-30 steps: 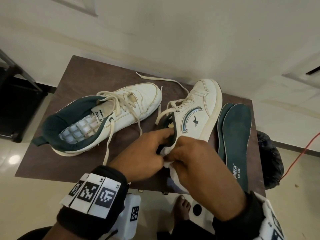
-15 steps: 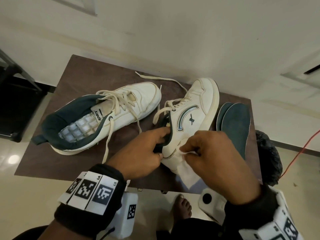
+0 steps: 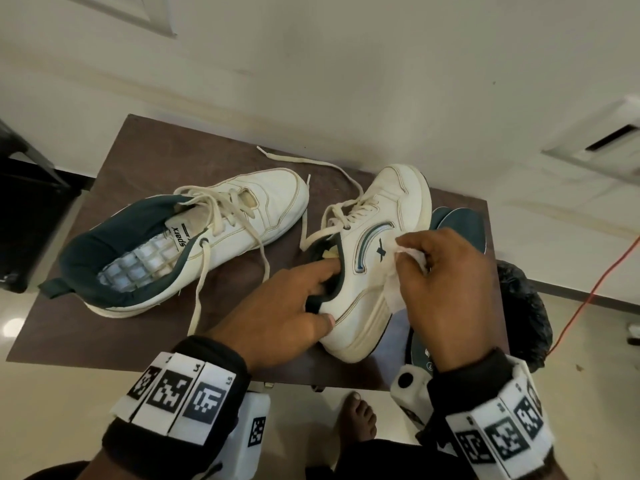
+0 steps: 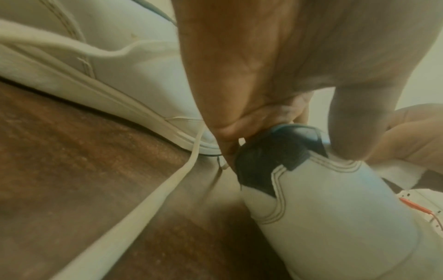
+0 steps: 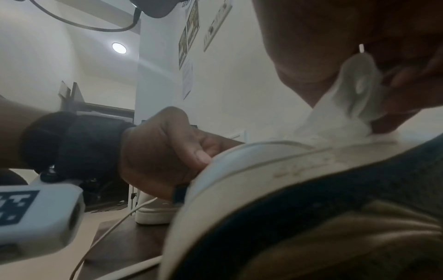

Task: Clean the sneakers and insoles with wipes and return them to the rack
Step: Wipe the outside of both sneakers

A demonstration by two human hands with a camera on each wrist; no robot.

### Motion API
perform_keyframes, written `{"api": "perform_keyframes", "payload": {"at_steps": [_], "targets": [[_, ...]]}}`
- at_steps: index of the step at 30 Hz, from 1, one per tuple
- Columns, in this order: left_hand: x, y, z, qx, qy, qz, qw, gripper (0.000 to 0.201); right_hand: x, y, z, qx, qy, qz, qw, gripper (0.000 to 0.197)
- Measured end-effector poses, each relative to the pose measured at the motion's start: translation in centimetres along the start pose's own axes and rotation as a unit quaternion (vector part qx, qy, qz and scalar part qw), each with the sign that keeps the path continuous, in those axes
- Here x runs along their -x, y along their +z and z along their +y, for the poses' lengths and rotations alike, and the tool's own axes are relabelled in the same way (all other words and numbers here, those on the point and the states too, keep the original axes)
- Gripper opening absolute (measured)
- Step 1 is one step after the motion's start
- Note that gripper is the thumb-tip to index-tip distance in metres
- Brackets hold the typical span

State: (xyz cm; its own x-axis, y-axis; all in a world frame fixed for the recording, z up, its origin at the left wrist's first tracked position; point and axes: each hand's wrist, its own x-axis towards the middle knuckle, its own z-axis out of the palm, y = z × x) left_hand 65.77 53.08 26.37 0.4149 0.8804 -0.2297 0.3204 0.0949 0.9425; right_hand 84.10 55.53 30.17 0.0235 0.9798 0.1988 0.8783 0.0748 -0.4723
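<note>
Two hands on one sneaker (image 3: 374,237), tilted on the counter (image 3: 104,209).
Left hand (image 3: 277,306) fingers grip its collar; right hand (image 3: 446,282) fingers pinch a wipe (image 3: 398,285) against its side.

Soft indoor light (wrist views blurred)

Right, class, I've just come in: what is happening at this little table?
A person is cleaning a pair of white sneakers. The left hand grips the nearer sneaker by its heel collar, tipping it up on the brown table. The right hand pinches a white wipe against that shoe's side. The other sneaker lies on the table with no insole inside. Two dark insoles lie beyond the right hand. Nothing is back on the rack yet.
</note>
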Motion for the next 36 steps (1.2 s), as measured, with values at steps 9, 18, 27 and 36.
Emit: {"api": "perform_keyframes", "payload": {"at_steps": [9, 18, 27, 36], "targets": [[1.8, -1.2, 0.6, -0.278, -0.049, 0.047, 0.958, 0.036, 0.7, 0.3, -0.8, -0.066, -0.07, -0.127, 0.987, 0.016], [1.6, -0.6, 1.9, -0.374, -0.071, -0.01, 0.925, 0.044, -0.5, 1.5, 1.1, -0.04, 0.003, -0.032, 0.999, 0.016], [2.1, -0.1, 2.9, -0.478, -0.059, 0.048, 0.875, 0.027, 0.3, -0.1, 0.0, -0.001, -0.01, -0.136, 0.991, 0.018], [2.2, 0.7, 2.7, -0.386, -0.043, 0.169, 0.906, 0.039, -0.5, 0.5, 1.0, -0.046, 0.004, -0.074, 0.996, 0.017]]}}
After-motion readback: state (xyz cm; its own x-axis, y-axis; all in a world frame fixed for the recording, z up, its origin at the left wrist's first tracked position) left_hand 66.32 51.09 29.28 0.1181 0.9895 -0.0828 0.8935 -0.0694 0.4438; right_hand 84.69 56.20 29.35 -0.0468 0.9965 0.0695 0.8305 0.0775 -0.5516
